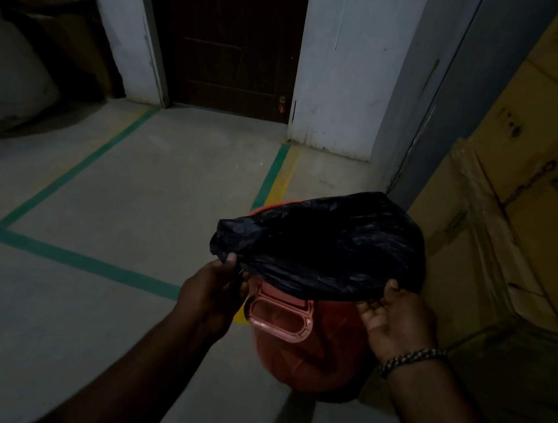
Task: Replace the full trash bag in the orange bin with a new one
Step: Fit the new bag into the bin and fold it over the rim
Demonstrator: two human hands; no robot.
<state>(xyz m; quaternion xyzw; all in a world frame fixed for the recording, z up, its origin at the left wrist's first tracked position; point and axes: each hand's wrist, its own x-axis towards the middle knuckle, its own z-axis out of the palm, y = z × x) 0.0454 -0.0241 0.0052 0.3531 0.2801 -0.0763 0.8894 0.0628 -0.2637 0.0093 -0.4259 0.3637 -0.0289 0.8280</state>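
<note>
The left hand (218, 287) pinches the left edge of the black trash bag (319, 243) between thumb and fingers. The right hand (397, 320), palm turned up and a beaded bracelet (410, 357) on its wrist, pinches the bag's right edge. The bag is stretched over the mouth of the orange bin (310, 356), lower centre-right of the frame; it hides the opening, so what is inside cannot be told. The bin's pale handle (280, 316) shows just under the bag's rim. The bin stands on a grey floor with green tape lines (69, 258), just beside stacked cardboard boxes (529, 203) at right. A dark door (227, 33) is at upper centre.
</note>
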